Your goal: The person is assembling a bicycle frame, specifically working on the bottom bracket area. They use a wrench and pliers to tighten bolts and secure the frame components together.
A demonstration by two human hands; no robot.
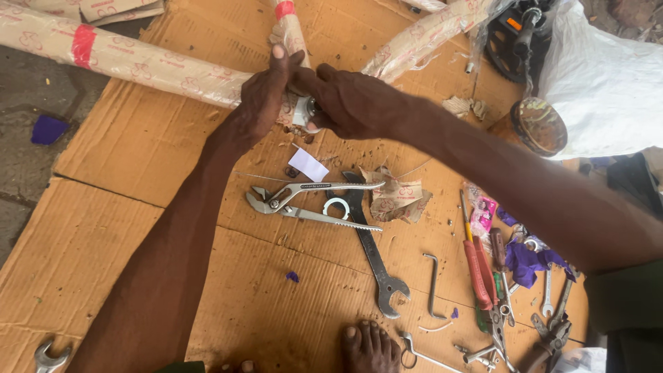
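Left hand (266, 97) and right hand (349, 103) both clenched on paper-wrapped frame joint (302, 109), cardboard sheet (138, 138) beneath, pliers (304, 200) and flat spanner (373, 252) below the joint, screwdrivers (478, 273) to its lower right.

Pliers (304, 202) and a long spanner (373, 252) lie crossed on the cardboard (124, 228). A hex key (432, 283) sits right of them, near red-handled screwdrivers (478, 273). A white slip (308, 164) lies above the pliers.
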